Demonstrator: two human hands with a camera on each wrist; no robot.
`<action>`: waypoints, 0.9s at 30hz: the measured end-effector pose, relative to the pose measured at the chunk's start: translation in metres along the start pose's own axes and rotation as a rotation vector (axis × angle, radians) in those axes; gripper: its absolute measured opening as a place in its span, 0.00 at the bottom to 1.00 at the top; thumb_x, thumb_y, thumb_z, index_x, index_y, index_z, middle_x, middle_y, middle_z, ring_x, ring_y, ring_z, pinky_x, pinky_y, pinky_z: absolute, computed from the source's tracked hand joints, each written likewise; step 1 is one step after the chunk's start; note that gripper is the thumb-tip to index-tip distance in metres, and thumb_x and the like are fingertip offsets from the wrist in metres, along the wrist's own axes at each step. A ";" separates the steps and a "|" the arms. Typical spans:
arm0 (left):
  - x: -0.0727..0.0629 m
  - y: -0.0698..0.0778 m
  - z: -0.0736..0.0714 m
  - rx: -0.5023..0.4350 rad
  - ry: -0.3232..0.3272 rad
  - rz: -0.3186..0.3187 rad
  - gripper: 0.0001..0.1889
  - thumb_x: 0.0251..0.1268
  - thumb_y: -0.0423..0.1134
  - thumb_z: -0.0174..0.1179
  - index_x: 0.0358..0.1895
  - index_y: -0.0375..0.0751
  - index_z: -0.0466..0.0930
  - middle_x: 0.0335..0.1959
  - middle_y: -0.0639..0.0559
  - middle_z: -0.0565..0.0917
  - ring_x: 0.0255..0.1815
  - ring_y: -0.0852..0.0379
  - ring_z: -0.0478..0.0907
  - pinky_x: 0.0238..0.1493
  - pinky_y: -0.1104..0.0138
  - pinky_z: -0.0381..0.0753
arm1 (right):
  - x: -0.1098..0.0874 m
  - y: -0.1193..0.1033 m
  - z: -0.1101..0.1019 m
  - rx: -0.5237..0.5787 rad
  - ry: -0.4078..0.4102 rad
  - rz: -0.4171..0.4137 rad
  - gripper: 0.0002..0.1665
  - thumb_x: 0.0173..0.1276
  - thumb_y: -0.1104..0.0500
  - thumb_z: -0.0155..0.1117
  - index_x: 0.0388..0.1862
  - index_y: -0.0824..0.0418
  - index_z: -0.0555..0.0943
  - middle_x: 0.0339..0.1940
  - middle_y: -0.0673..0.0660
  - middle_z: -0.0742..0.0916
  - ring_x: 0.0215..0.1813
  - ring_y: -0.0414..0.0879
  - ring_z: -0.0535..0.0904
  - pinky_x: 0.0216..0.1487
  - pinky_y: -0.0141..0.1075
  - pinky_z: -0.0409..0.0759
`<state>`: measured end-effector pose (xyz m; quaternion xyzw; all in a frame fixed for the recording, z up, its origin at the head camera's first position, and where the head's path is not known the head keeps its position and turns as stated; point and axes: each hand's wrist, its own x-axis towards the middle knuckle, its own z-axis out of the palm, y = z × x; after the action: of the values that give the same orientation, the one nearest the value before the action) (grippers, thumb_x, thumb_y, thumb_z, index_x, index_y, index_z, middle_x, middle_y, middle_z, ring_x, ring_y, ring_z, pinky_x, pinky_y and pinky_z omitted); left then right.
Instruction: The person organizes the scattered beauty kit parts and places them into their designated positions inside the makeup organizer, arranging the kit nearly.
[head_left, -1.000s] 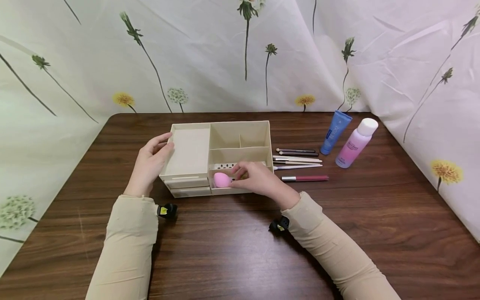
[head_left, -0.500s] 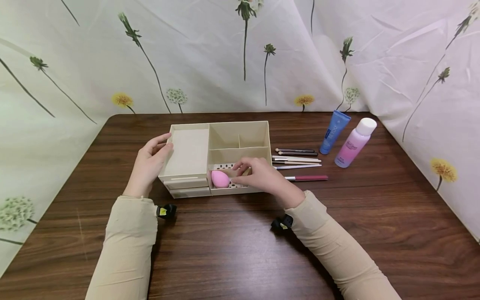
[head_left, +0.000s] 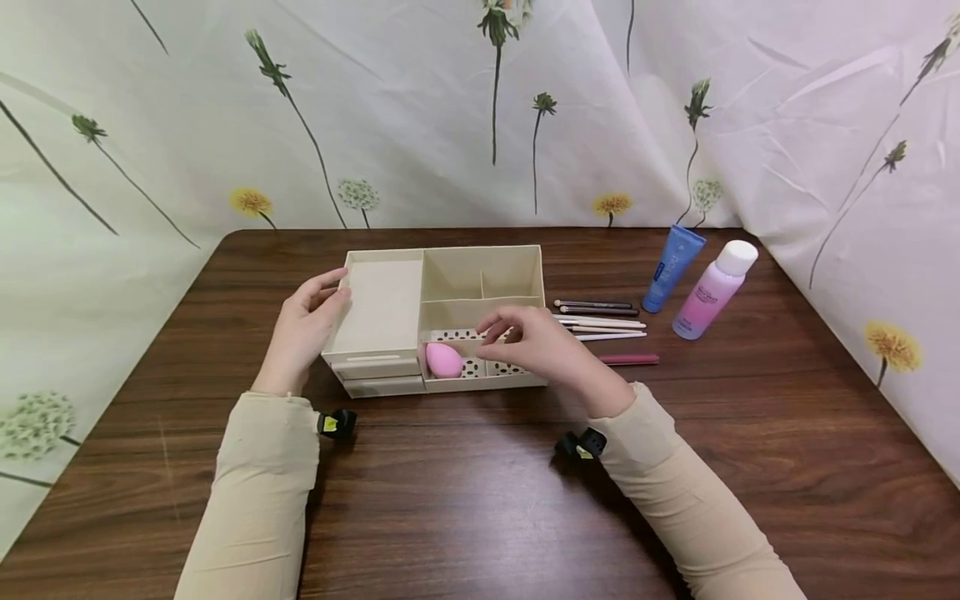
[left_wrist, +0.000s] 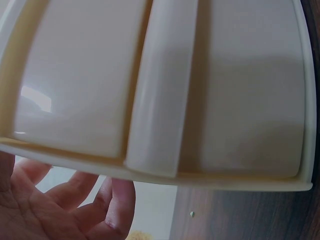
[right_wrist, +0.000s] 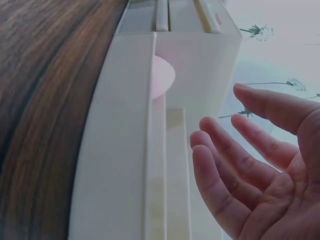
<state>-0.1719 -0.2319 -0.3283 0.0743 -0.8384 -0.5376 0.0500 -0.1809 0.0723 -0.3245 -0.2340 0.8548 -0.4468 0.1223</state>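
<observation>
A cream desktop organizer (head_left: 375,304) sits on the table, with stacked drawers at its left and divided compartments at its right. My left hand (head_left: 303,321) rests at the organizer's left side, fingertips along its edge; in the left wrist view, loosely bent fingers (left_wrist: 120,210) show beside the wall. A pink makeup sponge (head_left: 444,360) lies in the front compartment, against its left end. My right hand (head_left: 536,342) hovers over the front compartments, right of the sponge. The right wrist view shows that hand holding nothing, fingers relaxed and apart from the organizer, with the sponge (right_wrist: 162,77) peeking above the front wall.
Several makeup brushes (head_left: 603,323) lie right of the organizer, partly overlapped by my right hand, near a dark pink tube-like stick (head_left: 630,359). Behind them stand a blue squeeze tube (head_left: 672,268) and a pink-white bottle (head_left: 714,290). A floral cloth (head_left: 420,117) hangs behind the table.
My right hand has let go of the pink sponge and drawn up and to the right. The sponge stays in the front compartment. My left hand has kept its place.
</observation>
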 end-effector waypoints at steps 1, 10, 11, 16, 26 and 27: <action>0.000 0.000 0.000 -0.002 -0.001 -0.002 0.28 0.76 0.52 0.48 0.75 0.49 0.64 0.65 0.38 0.72 0.63 0.49 0.69 0.56 0.64 0.67 | -0.002 0.000 -0.002 0.004 0.000 0.002 0.17 0.64 0.56 0.71 0.50 0.61 0.83 0.41 0.56 0.89 0.36 0.47 0.83 0.40 0.35 0.78; 0.000 0.000 0.002 0.002 0.027 0.013 0.27 0.76 0.49 0.49 0.73 0.46 0.67 0.61 0.41 0.74 0.56 0.58 0.70 0.54 0.67 0.66 | -0.019 0.005 -0.024 -0.022 0.048 -0.005 0.17 0.64 0.56 0.71 0.50 0.61 0.84 0.40 0.55 0.89 0.34 0.44 0.82 0.37 0.36 0.77; 0.000 0.000 0.002 0.001 0.028 0.016 0.26 0.76 0.49 0.49 0.73 0.46 0.67 0.60 0.41 0.74 0.54 0.59 0.70 0.53 0.68 0.66 | -0.021 0.006 -0.027 -0.024 0.054 0.002 0.17 0.64 0.56 0.71 0.50 0.60 0.84 0.40 0.55 0.89 0.34 0.44 0.81 0.36 0.36 0.77; -0.001 0.001 0.003 0.000 0.030 0.014 0.26 0.76 0.49 0.48 0.73 0.46 0.67 0.60 0.42 0.74 0.55 0.59 0.70 0.54 0.68 0.65 | -0.031 0.010 -0.039 -0.061 0.084 0.007 0.15 0.65 0.56 0.70 0.49 0.59 0.84 0.39 0.54 0.89 0.34 0.45 0.81 0.34 0.37 0.78; 0.000 -0.001 0.002 -0.008 0.032 0.009 0.26 0.77 0.48 0.47 0.74 0.48 0.66 0.64 0.39 0.74 0.58 0.55 0.70 0.54 0.67 0.65 | -0.045 0.023 -0.058 -0.159 0.116 0.045 0.14 0.64 0.56 0.70 0.48 0.59 0.84 0.41 0.55 0.89 0.40 0.48 0.81 0.42 0.39 0.78; 0.000 -0.001 0.002 -0.008 0.031 0.009 0.26 0.77 0.48 0.47 0.74 0.48 0.66 0.64 0.39 0.74 0.58 0.54 0.70 0.55 0.67 0.65 | -0.047 0.024 -0.060 -0.166 0.117 0.052 0.14 0.64 0.56 0.70 0.48 0.59 0.85 0.41 0.55 0.89 0.40 0.48 0.81 0.41 0.38 0.78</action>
<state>-0.1722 -0.2306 -0.3303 0.0784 -0.8356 -0.5397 0.0659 -0.1729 0.1502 -0.3101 -0.1945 0.9003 -0.3842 0.0641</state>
